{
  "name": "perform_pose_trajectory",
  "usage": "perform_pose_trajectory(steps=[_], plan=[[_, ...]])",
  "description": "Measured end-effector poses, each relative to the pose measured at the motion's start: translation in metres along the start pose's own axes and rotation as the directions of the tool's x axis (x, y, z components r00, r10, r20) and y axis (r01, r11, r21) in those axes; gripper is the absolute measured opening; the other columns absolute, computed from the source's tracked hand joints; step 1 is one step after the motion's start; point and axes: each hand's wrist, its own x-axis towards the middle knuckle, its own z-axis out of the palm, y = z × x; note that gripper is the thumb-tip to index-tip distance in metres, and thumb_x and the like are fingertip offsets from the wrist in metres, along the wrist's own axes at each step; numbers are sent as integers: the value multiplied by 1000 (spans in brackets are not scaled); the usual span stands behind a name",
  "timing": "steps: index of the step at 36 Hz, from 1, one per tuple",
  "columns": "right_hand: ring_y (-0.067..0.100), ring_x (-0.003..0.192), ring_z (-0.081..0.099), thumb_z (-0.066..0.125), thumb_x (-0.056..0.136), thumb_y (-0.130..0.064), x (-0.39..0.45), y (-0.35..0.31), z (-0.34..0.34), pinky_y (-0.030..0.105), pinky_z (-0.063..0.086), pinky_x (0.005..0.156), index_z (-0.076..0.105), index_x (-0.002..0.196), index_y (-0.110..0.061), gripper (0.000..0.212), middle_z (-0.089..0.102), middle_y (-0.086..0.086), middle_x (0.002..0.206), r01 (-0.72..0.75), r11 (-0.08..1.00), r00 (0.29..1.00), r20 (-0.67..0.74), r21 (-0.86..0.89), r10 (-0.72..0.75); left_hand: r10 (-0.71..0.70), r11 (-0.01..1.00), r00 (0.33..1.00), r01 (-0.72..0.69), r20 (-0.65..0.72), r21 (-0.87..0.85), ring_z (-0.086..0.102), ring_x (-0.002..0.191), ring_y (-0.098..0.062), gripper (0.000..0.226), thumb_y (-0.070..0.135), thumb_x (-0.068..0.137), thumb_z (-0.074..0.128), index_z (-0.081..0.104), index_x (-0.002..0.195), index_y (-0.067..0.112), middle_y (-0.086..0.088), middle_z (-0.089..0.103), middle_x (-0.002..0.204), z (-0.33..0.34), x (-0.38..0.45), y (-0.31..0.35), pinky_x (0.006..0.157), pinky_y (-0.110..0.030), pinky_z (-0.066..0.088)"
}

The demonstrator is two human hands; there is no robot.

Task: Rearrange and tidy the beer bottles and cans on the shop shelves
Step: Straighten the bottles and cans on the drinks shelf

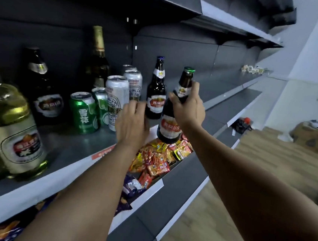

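My right hand (pixel 190 106) grips the neck of a dark beer bottle (pixel 170 125) with a green cap and red label, held off the front edge of the grey shelf (pixel 68 150). A matching dark bottle (pixel 156 92) with a blue cap stands on the shelf just behind. My left hand (pixel 132 123) reaches toward it with fingers apart, holding nothing, next to a tall silver can (pixel 116 100). Two green cans (pixel 84 112) and another silver can (pixel 133 83) stand beside these. Further left are a dark bottle (pixel 45 92), a tall gold-necked bottle (pixel 99 59) and a pale green bottle (pixel 13 130).
Snack packets (pixel 156 159) fill the lower shelf under my hands. The shelf stretches bare to the right, with small boxes (pixel 251 69) at its far end. An upper shelf (pixel 224 17) overhangs. A cardboard box (pixel 313 136) sits on the wooden floor at right.
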Motion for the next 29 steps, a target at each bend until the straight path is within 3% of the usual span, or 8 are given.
perform_pose_trajectory(steps=[3, 6, 10, 13, 18, 23, 29], plan=[[31, 104, 61, 58, 89, -44, 17, -12, 22, 45, 49, 85, 37, 132, -24, 52, 63, 1, 119, 17, 998, 1000, 6, 60, -18, -29, 999, 991, 33, -132, 28, 53, 101, -33, 51, 11, 74, 67, 54, 123, 8, -15, 55, 114, 1, 14, -13, 78, -40, 44], [32, 103, 61, 59, 89, -43, 30, -21, 39, 43, 49, 84, 39, 130, -24, 49, 64, 1, 117, 54, 991, 997, 41, 123, -59, -103, 992, 971, 115, -215, 44, 50, 110, -34, 54, 16, 77, 63, 49, 128, 10, -16, 51, 126, -4, 28, -23, 87, -43, 42], [33, 108, 59, 58, 90, -42, 44, -28, 59, 40, 47, 84, 37, 135, -21, 54, 63, 4, 121, 111, 976, 984, 119, 189, -134, -172, 976, 963, 196, -209, 99, 47, 119, -35, 63, 17, 77, 69, 45, 134, 8, -18, 47, 134, -7, 36, -37, 97, -44, 42], [34, 110, 57, 59, 91, -41, 51, -32, 71, 35, 39, 76, 36, 135, -20, 54, 61, 6, 122, 157, 964, 963, 183, 214, -197, -207, 968, 963, 227, -170, 104, 44, 125, -34, 67, 21, 82, 68, 40, 140, 8, -17, 42, 139, -6, 37, -43, 100, -43, 42], [34, 103, 59, 60, 91, -39, 56, -33, 88, 34, 39, 69, 33, 138, -18, 58, 61, 7, 116, 236, 947, 913, 284, 217, -293, -266, 952, 950, 286, -162, 113, 47, 122, -34, 66, 29, 88, 63, 34, 145, 13, -17, 41, 141, -1, 33, -43, 86, -42, 50], [32, 107, 58, 60, 90, -43, 58, -23, 98, 34, 42, 71, 30, 143, -22, 65, 60, 6, 122, 208, 952, 906, 322, 224, -274, -304, 935, 941, 325, -147, 142, 47, 121, -32, 69, 32, 90, 58, 26, 149, 15, -13, 37, 143, 2, 29, -36, 78, -40, 51], [31, 111, 55, 64, 88, -44, 69, -25, 97, 32, 39, 71, 29, 143, -15, 71, 44, 11, 134, 248, 946, 860, 402, 210, -314, -339, 917, 931, 359, -135, 171, 50, 118, -28, 67, 35, 94, 50, 20, 151, 18, -9, 31, 147, 2, 26, -27, 70, -35, 50]])
